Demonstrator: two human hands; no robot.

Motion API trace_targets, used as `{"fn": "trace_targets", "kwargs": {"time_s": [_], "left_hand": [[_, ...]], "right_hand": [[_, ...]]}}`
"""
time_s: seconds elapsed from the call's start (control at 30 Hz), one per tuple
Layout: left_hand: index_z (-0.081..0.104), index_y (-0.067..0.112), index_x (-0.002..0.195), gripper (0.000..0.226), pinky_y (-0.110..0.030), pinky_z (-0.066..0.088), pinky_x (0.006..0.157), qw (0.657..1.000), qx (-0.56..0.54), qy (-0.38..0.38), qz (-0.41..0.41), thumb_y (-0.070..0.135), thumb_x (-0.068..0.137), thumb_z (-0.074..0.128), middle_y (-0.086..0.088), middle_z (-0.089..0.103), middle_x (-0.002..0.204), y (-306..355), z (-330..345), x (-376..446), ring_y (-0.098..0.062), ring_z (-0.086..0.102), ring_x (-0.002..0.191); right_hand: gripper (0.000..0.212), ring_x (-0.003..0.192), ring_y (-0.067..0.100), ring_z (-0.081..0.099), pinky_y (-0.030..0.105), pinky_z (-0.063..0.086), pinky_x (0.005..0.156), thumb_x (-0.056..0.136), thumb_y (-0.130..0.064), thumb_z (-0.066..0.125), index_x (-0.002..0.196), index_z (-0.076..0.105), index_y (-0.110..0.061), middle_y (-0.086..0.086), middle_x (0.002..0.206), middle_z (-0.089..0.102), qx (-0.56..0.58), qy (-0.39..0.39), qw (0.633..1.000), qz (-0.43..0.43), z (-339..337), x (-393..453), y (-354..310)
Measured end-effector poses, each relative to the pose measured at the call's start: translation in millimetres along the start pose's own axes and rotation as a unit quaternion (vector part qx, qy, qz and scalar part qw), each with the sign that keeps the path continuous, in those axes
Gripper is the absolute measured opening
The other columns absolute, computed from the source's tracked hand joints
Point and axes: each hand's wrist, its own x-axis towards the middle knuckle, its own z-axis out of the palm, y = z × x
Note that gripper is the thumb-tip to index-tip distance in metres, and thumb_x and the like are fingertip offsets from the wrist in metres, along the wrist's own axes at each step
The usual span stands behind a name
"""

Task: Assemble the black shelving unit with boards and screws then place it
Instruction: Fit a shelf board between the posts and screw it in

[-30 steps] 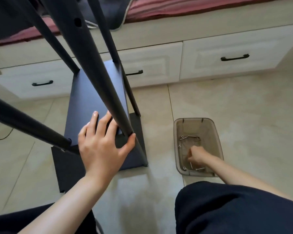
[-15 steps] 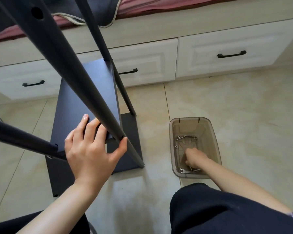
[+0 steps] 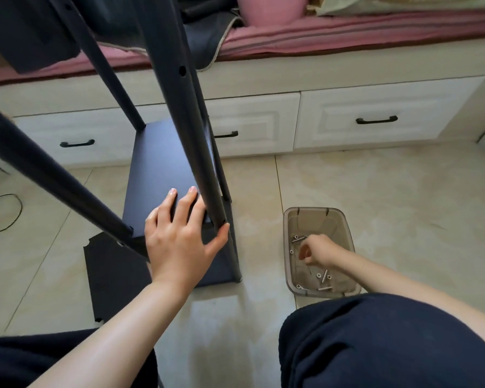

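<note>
The black shelving unit (image 3: pixel 165 161) stands on the tiled floor, its dark posts (image 3: pixel 185 130) rising past the camera. My left hand (image 3: pixel 179 236) lies flat on the lower board's near edge, fingers straight, thumb against the front right post. Under it lies a second black board (image 3: pixel 109 273). To the right is a translucent grey bin (image 3: pixel 345 228) with several screws (image 3: pixel 324 275) and washers in it. My right hand (image 3: pixel 317 249) is inside the bin, fingers curled in a pinch on a screw beside two long screws (image 3: pixel 298 238); the pinched piece is mostly hidden.
White drawers with black handles (image 3: pixel 375 120) run along the back under a pink mattress (image 3: pixel 347 32). A black cable (image 3: pixel 3 211) loops on the floor at the left. My dark-trousered knees (image 3: pixel 375 345) fill the bottom edge.
My right hand has moved from the bin's near end toward its far end and risen a little, fingers curling. The view has tilted up. My left hand stays on the board.
</note>
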Motion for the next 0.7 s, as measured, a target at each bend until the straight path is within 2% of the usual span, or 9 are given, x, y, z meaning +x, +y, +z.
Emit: {"fn": "trace_targets", "kwargs": {"time_s": [0.1, 0.23, 0.3, 0.37, 0.47, 0.6, 0.7], "left_hand": [[0.067, 0.013, 0.128, 0.061, -0.05, 0.037, 0.103, 0.999, -0.008, -0.043, -0.009, 0.058, 0.092, 0.047, -0.007, 0.062, 0.136, 1.2, -7.5, 0.2, -0.038, 0.049, 0.134], [0.054, 0.018, 0.144, 0.064, -0.05, 0.031, 0.113, 0.993, -0.035, -0.11, -0.028, 0.059, 0.094, 0.051, -0.006, 0.052, 0.149, 2.5, -17.0, 1.0, -0.036, 0.038, 0.144], [0.043, 0.022, 0.151, 0.068, -0.048, 0.023, 0.119, 0.988, -0.044, -0.141, -0.032, 0.061, 0.095, 0.046, -0.004, 0.043, 0.156, 3.0, -20.3, 2.6, -0.033, 0.029, 0.149], [0.031, 0.026, 0.156, 0.071, -0.044, 0.014, 0.122, 0.984, -0.05, -0.166, -0.031, 0.064, 0.097, 0.039, 0.0, 0.033, 0.162, 2.6, -21.2, 3.9, -0.03, 0.018, 0.152], [0.022, 0.028, 0.158, 0.072, -0.041, 0.008, 0.123, 0.981, -0.063, -0.182, -0.026, 0.063, 0.098, 0.037, 0.002, 0.024, 0.165, -0.3, -23.0, 4.4, -0.028, 0.01, 0.154], [0.019, 0.026, 0.159, 0.068, -0.041, 0.006, 0.124, 0.976, -0.089, -0.196, -0.017, 0.053, 0.101, 0.043, 0.002, 0.017, 0.167, -4.9, -26.5, 4.6, -0.03, 0.006, 0.154], [0.021, 0.025, 0.159, 0.066, -0.04, 0.004, 0.124, 0.973, -0.126, -0.193, -0.004, 0.038, 0.1, 0.05, 0.001, 0.018, 0.167, -9.1, -28.6, 3.8, -0.03, 0.006, 0.154]], "right_hand": [[0.01, 0.095, 0.019, 0.068, 0.031, 0.054, 0.085, 0.086, -0.014, 0.073, 0.095, 0.072, -0.01, 0.005, 0.1, 0.073, -0.015, 0.039, 0.999, -0.015, -35.1, -22.8, -22.4], [0.018, 0.085, 0.016, 0.067, 0.028, 0.054, 0.076, 0.083, -0.027, 0.078, 0.09, 0.07, -0.012, 0.004, 0.092, 0.072, -0.024, 0.082, 0.995, -0.041, -91.4, -65.4, -67.3], [0.015, 0.068, 0.006, 0.065, 0.018, 0.053, 0.062, 0.08, -0.027, 0.081, 0.077, 0.069, -0.019, -0.003, 0.077, 0.071, 0.01, 0.097, 0.993, -0.061, -116.4, -91.9, -92.9], [0.018, 0.053, 0.002, 0.063, 0.014, 0.049, 0.049, 0.077, -0.025, 0.083, 0.07, 0.068, -0.019, -0.005, 0.065, 0.069, 0.058, 0.102, 0.99, -0.072, -134.3, -118.3, -121.4], [0.015, 0.054, 0.003, 0.066, 0.016, 0.049, 0.049, 0.075, -0.018, 0.084, 0.076, 0.072, -0.009, 0.002, 0.066, 0.072, 0.181, 0.081, 0.978, -0.067, -145.2, -148.2, -158.4], [0.019, 0.061, 0.012, 0.067, 0.02, 0.055, 0.056, 0.072, -0.006, 0.086, 0.087, 0.074, -0.003, 0.009, 0.073, 0.072, 0.387, -0.025, 0.922, 0.015, -134.6, -169.2, -187.4], [0.022, 0.064, 0.016, 0.067, 0.023, 0.057, 0.061, 0.075, 0.008, 0.079, 0.093, 0.069, 0.002, 0.013, 0.076, 0.07, 0.499, -0.022, 0.862, 0.091, -116.1, -165.9, -193.1]]}}
